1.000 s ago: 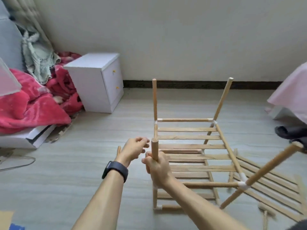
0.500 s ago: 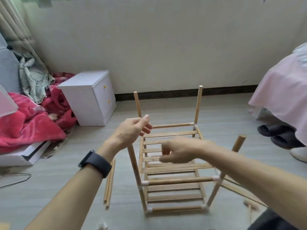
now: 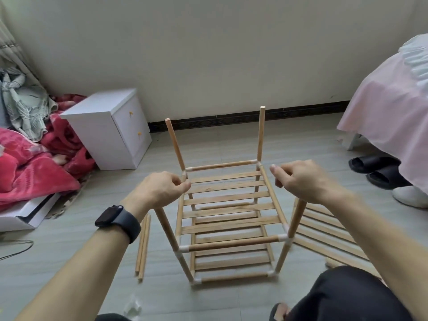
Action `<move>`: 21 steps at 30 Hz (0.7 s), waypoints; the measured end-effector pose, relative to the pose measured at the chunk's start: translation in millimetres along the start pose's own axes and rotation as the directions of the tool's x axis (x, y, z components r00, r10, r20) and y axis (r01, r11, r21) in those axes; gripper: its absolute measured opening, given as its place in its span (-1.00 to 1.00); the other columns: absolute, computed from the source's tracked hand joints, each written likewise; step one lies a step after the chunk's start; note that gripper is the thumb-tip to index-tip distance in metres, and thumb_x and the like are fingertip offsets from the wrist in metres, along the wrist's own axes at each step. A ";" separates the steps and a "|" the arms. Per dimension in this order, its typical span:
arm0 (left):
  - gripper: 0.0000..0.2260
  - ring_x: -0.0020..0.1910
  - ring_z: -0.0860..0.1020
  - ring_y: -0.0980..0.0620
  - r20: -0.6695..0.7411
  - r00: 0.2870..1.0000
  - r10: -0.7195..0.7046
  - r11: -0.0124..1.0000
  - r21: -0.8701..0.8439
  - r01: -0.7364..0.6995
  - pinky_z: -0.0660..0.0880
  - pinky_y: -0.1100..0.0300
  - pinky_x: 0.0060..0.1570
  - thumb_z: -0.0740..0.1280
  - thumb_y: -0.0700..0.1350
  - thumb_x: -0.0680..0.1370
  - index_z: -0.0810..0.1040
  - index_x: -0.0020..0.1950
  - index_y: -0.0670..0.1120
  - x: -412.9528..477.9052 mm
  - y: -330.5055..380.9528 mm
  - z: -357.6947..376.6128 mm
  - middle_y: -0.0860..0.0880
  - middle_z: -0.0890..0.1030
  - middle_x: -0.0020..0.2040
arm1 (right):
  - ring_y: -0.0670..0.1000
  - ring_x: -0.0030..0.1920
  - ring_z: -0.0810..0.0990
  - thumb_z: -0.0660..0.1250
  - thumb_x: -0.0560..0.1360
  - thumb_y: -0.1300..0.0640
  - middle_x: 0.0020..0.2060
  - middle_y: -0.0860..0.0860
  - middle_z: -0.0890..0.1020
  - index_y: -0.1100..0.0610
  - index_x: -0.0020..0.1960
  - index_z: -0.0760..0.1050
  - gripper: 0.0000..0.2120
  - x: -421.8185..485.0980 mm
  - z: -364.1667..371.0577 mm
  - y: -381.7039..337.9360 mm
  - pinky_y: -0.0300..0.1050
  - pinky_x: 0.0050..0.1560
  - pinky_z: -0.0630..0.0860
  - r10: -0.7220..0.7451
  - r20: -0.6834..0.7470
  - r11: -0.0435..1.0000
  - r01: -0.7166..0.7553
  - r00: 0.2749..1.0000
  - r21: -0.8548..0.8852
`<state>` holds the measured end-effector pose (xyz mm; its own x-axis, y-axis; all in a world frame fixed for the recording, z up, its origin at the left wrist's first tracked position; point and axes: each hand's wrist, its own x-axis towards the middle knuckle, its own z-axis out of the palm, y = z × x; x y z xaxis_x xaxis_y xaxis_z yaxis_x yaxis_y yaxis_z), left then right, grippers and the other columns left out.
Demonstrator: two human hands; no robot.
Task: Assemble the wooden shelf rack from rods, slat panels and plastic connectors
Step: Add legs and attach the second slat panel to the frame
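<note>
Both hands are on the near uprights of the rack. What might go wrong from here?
1. The far-left rod leans outward while the far-right rod stands nearly straight, so the next tier's connectors may not line up.
2. The left hand and right hand grip only the tops of the near-left rod and near-right rod; uneven pushing might rack the frame.
3. The loose rods on the floor beside it could roll underfoot.

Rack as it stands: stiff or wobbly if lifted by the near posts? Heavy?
Likely wobbly: the rack is thin rods in plastic connectors, and the far left post leans. Probably light, being slim slats and rods. Post tops are untied, so they may splay.
</note>
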<state>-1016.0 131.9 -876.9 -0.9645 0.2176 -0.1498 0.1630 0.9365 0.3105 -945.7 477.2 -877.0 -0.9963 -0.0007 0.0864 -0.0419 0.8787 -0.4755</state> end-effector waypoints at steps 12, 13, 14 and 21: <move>-0.89 -0.30 0.66 0.06 -0.549 0.834 -0.058 0.678 -0.635 -0.371 0.53 0.28 -0.33 0.36 0.03 0.58 0.62 -0.04 0.02 -34.5 13.3 0.0 0.04 0.68 -0.26 | -0.04 -0.40 0.65 0.33 0.63 0.09 -0.41 0.04 0.63 0.12 -0.22 0.54 -0.75 -25.5 29.5 3.0 0.03 -0.34 0.62 0.185 -0.523 0.824 0.159 0.832 0.544; -0.81 -0.33 0.65 0.04 -0.566 0.818 -0.103 0.583 -0.701 -0.412 0.52 0.28 -0.35 0.38 0.08 0.54 0.61 -0.02 -0.03 -40.3 10.1 2.6 0.01 0.67 -0.27 | -0.04 -0.40 0.65 0.35 0.61 0.10 -0.40 0.03 0.64 0.13 -0.22 0.54 -0.76 -29.7 40.1 7.0 0.00 -0.29 0.62 0.250 -0.495 0.762 0.147 0.832 0.631; -0.72 -0.36 0.62 0.02 -0.561 0.818 -0.131 0.519 -0.742 -0.425 0.52 0.26 -0.35 0.38 0.13 0.50 0.61 -0.01 -0.07 -45.5 6.1 7.8 -0.01 0.65 -0.30 | -0.04 -0.39 0.64 0.36 0.61 0.10 -0.41 0.02 0.63 0.14 -0.25 0.53 -0.74 -33.0 53.4 12.4 -0.02 -0.24 0.60 0.303 -0.452 0.712 0.115 0.839 0.692; -0.54 -0.53 0.30 0.09 -0.400 0.863 -0.309 0.394 -0.880 -0.266 0.31 0.24 -0.48 0.43 -0.04 0.54 0.37 -0.54 0.05 -43.7 -13.4 91.3 0.06 0.30 -0.54 | -0.17 -0.56 0.32 0.30 0.62 0.19 -0.59 -0.14 0.33 0.09 -0.37 0.33 -0.60 -39.7 130.2 34.9 -0.27 -0.46 0.34 0.501 -0.299 0.486 0.022 0.812 0.874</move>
<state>-957.1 134.9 -960.2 -0.9659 -0.2110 0.1499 0.1383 0.0688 0.9880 -917.4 445.8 -1011.0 -0.8072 0.5828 0.0937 -0.1085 0.0095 -0.9940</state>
